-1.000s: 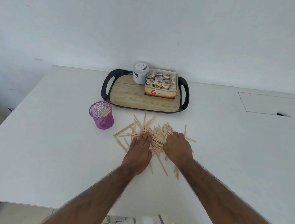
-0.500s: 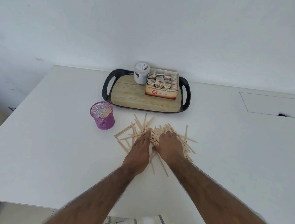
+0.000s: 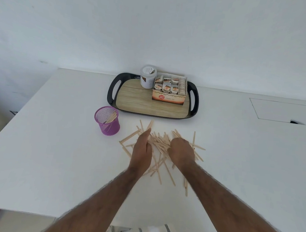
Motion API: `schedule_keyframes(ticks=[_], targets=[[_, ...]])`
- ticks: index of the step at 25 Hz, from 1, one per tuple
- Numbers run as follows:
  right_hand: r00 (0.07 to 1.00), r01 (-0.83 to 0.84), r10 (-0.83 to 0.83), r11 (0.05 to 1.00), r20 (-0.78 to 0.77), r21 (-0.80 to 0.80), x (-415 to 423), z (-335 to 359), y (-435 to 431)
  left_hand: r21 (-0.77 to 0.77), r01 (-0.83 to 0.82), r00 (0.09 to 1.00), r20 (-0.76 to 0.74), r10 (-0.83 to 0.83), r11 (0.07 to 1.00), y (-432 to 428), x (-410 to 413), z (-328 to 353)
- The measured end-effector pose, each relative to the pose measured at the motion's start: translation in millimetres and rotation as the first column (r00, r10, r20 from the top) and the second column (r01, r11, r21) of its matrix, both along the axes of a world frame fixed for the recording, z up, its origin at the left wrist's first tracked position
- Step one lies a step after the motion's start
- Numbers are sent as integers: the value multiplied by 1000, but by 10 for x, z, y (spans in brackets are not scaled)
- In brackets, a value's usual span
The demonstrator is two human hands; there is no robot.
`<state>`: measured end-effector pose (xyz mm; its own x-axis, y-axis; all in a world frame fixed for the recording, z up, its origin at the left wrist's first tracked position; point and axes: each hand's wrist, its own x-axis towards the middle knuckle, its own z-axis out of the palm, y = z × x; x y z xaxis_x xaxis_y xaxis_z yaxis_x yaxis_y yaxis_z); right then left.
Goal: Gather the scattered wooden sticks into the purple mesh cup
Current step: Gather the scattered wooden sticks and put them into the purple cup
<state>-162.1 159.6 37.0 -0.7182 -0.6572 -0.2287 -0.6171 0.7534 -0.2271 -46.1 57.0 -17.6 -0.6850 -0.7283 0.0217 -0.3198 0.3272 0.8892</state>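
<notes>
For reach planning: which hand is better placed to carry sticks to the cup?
Probably left: the left hand rests at the cup side of the wooden sticks, nearer the purple mesh cup; the right hand lies farther.

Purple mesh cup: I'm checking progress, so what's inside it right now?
A small bunch of wooden sticks leans against the right inner wall of the purple mesh cup. Their lower ends and the bottom are hidden by its front wall.

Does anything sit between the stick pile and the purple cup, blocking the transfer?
Nothing visible does: only bare table lies between the wooden sticks and the purple mesh cup. The tray sits farther back, off that path.
</notes>
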Motion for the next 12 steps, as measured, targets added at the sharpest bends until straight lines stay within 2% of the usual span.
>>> schedule_keyframes(ticks=[5, 9, 12], targets=[[991, 87, -75, 991, 110, -103, -157, 101, 95, 98, -88, 995, -46, 92, 991, -134, -141, 116], [987, 80, -54, 982, 152, -172, -276, 172, 155, 182, -112, 992, -44, 122, 977, -122, -195, 156], [989, 33, -2, 978, 149, -204, -312, 184, 173, 374, -90, 987, -90, 133, 923, -87, -263, 231]])
